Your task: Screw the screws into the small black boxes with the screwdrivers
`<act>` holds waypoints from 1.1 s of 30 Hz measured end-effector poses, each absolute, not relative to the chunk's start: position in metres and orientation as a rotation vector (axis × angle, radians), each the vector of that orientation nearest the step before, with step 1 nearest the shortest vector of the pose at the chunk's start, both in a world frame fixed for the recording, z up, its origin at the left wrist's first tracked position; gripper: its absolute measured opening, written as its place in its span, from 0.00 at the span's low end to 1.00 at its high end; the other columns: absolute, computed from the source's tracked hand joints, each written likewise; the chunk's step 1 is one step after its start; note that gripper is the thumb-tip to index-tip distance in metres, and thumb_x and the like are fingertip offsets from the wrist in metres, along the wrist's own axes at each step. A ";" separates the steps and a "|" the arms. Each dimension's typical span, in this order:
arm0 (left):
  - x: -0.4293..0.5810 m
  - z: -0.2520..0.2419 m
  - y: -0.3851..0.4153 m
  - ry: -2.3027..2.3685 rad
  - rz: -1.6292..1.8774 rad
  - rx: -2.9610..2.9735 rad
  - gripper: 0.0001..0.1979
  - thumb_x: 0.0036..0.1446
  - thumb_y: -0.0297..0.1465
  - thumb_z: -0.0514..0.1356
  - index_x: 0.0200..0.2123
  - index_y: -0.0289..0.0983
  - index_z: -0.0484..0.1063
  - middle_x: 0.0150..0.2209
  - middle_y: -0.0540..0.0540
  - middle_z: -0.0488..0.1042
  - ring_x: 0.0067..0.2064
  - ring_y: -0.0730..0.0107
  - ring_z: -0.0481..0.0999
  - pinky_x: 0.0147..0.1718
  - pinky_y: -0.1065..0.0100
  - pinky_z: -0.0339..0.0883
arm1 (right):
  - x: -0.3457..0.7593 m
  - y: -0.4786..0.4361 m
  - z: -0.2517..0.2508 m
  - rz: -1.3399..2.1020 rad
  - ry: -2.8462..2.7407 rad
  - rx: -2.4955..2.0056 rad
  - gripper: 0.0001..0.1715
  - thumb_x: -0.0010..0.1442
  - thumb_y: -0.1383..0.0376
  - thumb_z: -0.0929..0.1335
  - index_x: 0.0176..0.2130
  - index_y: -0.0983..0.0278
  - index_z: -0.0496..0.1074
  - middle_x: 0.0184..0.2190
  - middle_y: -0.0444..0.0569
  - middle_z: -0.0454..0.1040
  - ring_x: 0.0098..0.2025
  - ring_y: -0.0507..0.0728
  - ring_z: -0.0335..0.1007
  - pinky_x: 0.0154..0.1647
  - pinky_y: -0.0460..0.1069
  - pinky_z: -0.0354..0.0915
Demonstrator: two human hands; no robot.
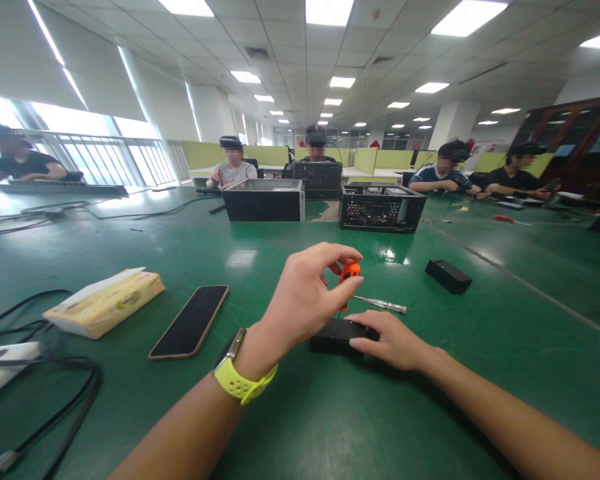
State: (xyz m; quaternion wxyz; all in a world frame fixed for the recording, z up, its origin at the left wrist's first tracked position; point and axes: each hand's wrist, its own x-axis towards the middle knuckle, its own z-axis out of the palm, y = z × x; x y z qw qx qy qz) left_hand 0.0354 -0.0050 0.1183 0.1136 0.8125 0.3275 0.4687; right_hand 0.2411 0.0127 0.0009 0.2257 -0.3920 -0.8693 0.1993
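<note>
My left hand (314, 290), with a yellow-banded watch on its wrist, is closed around the orange and black handle of a screwdriver (349, 277). The screwdriver stands nearly upright, its thin shaft pointing down to the top of a black rectangular box (325, 339). My right hand (387, 339) grips the right end of that box against the green table. Just beyond the hands lies a second, slim screwdriver (385, 305) with a clear or silver handle. A similar small black block (449, 276) rests farther right.
A phone (190, 322) and a tissue pack (107, 303) lie to the left, near black cables (75, 400) and a white power strip (7, 367). Across the green table (190, 247) stand open computer cases (265, 201) (383, 210). Several people sit around the table.
</note>
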 end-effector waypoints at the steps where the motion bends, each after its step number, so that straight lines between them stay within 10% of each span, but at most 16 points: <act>1: 0.035 0.118 -0.005 0.958 1.369 2.367 0.11 0.54 0.26 0.62 0.43 0.38 0.74 0.37 0.49 0.77 0.36 0.71 0.76 0.29 0.73 0.68 | 0.241 0.013 0.001 0.553 -2.398 -1.082 0.22 0.60 0.56 0.67 0.52 0.62 0.72 0.46 0.51 0.77 0.44 0.60 0.72 0.45 0.52 0.64; 33: 0.036 0.116 -0.004 1.110 1.294 2.455 0.07 0.56 0.26 0.56 0.38 0.36 0.71 0.29 0.51 0.74 0.29 0.74 0.71 0.30 0.72 0.65 | 0.241 0.012 0.001 0.568 -2.393 -1.083 0.22 0.60 0.56 0.67 0.51 0.63 0.72 0.44 0.50 0.77 0.44 0.59 0.72 0.45 0.51 0.63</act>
